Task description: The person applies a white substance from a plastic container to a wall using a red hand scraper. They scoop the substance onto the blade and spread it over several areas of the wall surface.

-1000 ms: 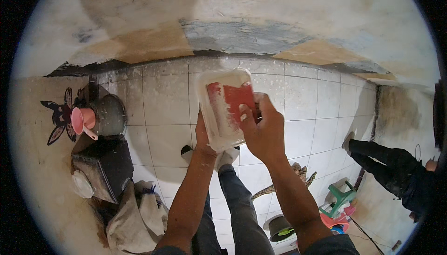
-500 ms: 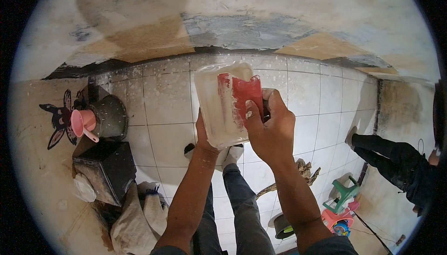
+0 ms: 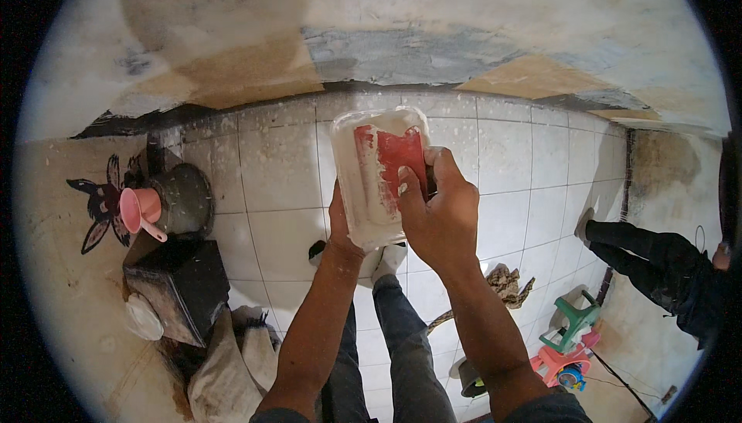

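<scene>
Under a clear plastic tub (image 3: 345,180) smeared with pale putty, my left hand (image 3: 342,226) is closed around its lower left side, its fingers mostly hidden. My right hand (image 3: 444,218) grips a flat red putty spreader (image 3: 402,151), thumb on the near face and fingers behind. Whitish putty coats part of the spreader's left side. The blade lies over the tub's opening; whether it touches the putty inside I cannot tell. A spot of putty marks the right thumb.
Ahead stands a wall (image 3: 402,52) with grey and tan patches. At left are a pink dipper (image 3: 141,208), a dark bucket (image 3: 185,199), a black box (image 3: 185,284) and sacking (image 3: 224,380). A green stool (image 3: 572,319), crumpled cloth (image 3: 506,285) and another person's legs (image 3: 634,245) are at right.
The red spreader and my right hand have shifted left, further over the tub. The tub has moved slightly to the right in my left hand.
</scene>
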Tool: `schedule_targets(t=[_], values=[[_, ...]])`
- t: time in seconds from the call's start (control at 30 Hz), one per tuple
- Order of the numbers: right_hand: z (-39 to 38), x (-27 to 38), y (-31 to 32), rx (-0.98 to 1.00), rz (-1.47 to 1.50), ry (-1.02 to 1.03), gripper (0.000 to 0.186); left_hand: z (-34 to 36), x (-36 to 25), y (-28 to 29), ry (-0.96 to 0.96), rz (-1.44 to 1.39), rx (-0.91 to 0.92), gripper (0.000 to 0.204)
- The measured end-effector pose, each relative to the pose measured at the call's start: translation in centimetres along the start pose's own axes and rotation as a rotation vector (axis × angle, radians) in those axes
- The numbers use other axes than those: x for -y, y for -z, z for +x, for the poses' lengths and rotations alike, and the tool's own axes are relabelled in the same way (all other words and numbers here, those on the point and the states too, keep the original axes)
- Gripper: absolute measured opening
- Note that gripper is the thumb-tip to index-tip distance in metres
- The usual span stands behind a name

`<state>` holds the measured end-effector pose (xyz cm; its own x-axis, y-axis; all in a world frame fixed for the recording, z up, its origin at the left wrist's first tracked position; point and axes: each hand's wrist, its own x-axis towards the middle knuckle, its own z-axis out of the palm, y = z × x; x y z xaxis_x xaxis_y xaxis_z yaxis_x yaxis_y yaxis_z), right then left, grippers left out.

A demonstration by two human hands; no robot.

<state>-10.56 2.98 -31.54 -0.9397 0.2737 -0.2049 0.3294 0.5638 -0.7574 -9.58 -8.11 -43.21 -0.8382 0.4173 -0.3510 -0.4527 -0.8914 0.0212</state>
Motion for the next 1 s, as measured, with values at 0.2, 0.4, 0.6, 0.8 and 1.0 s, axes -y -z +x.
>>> schedule_targets(t=[0.2, 0.4, 0.6, 0.8, 1.0], values=[[1.5, -2.8, -0.8, 0.044, 0.201, 0.026, 0.019, 0.6, -0.7, -0.3, 0.087, -0.058, 0.182, 0.055], [2.3, -2.4, 1.0, 0.133, 0.826, -0.363, 0.023, 0.5, -1.5, 0.7, 0.058, -0.088, 0.042, 0.056], [3.4, -3.4, 2.0, 0.206, 1.005, -0.377, 0.028, 0.5, -2.5, 1.4, -0.083, 0.088, -0.016, 0.059], [5.9, -4.9, 0.6, 0.199, 1.189, -0.359, 0.023, 0.1, -4.4, 2.0, -0.203, 0.141, -0.054, 0.054], [9.4, -4.7, -1.6, 0.071, 1.327, -0.517, 0.012, -2.4, -6.6, 3.4, -0.318, 0.229, -0.148, 0.048]])
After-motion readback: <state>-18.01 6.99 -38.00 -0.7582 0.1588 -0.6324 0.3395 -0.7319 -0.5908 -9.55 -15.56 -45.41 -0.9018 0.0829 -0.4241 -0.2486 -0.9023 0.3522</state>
